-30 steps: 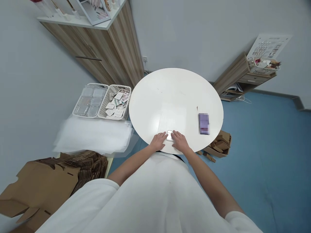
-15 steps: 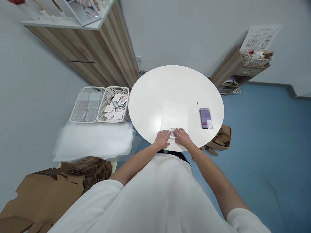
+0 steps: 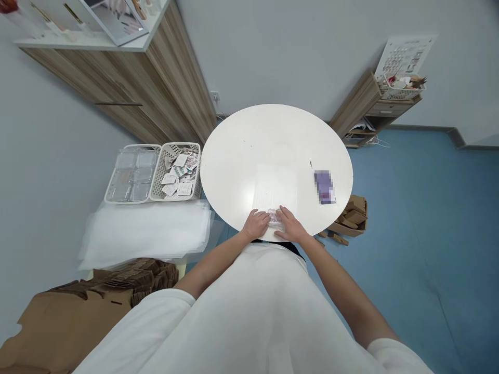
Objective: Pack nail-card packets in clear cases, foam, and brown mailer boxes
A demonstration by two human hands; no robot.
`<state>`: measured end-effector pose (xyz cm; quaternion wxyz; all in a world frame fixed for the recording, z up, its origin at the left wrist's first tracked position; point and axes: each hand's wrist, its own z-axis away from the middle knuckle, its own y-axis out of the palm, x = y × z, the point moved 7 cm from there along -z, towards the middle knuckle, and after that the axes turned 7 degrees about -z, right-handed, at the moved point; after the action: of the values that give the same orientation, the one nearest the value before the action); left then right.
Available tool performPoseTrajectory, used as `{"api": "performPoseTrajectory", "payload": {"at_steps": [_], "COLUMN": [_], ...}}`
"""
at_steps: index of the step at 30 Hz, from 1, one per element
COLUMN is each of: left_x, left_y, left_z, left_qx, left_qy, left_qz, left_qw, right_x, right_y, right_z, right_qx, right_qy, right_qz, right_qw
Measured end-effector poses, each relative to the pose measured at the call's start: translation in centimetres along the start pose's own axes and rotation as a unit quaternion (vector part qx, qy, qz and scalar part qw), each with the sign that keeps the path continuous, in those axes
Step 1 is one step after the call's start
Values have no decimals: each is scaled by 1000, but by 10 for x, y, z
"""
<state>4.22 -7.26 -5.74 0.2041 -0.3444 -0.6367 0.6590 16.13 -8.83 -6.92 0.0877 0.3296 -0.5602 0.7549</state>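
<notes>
A small clear plastic case point(image 3: 275, 218) with pinkish-purple bits inside lies flat near the table's front edge. My left hand point(image 3: 256, 224) grips its left side with curled fingers. On the other side, my right hand point(image 3: 289, 225) rests its fingers over the case's right edge, thumb lower down. Beneath and beyond the case a thin translucent sheet point(image 3: 276, 179) is spread on the white oval table point(image 3: 234, 150). The fine details of the case's contents are too small to make out.
A blurred purple item point(image 3: 324, 186) lies on the table's right. To the left stand a basket of cards and packets point(image 3: 177, 196), a basket of clear boxes point(image 3: 132, 176), stacked translucent sheets point(image 3: 148, 228) and flattened cardboard point(image 3: 78, 322). A cardboard box point(image 3: 353, 215) sits right, on the floor.
My right hand has shifted slightly on the case, its thumb now lower and more spread, and more of the purple contents shows. The whole view has drifted a little.
</notes>
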Motion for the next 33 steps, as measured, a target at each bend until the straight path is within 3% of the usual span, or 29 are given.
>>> {"api": "performPoseTrajectory", "payload": {"at_steps": [10, 18, 25, 33], "left_x": [5, 12, 26, 45], "left_y": [-3, -4, -8, -12], "left_z": [9, 17, -1, -29], "left_qx": [-7, 9, 39, 120], "left_qy": [11, -12, -40, -76], "left_qz": [47, 135, 177, 259], "left_qw": [999, 991, 983, 955], "right_x": [-3, -3, -9, -29], "right_y": [5, 7, -11, -28], "right_z": [25, 33, 22, -5], "right_qx": [-121, -125, -97, -125], "right_qy": [46, 81, 151, 176], "right_qz": [-54, -117, -165, -248], "right_qw": [990, 982, 970, 944]}}
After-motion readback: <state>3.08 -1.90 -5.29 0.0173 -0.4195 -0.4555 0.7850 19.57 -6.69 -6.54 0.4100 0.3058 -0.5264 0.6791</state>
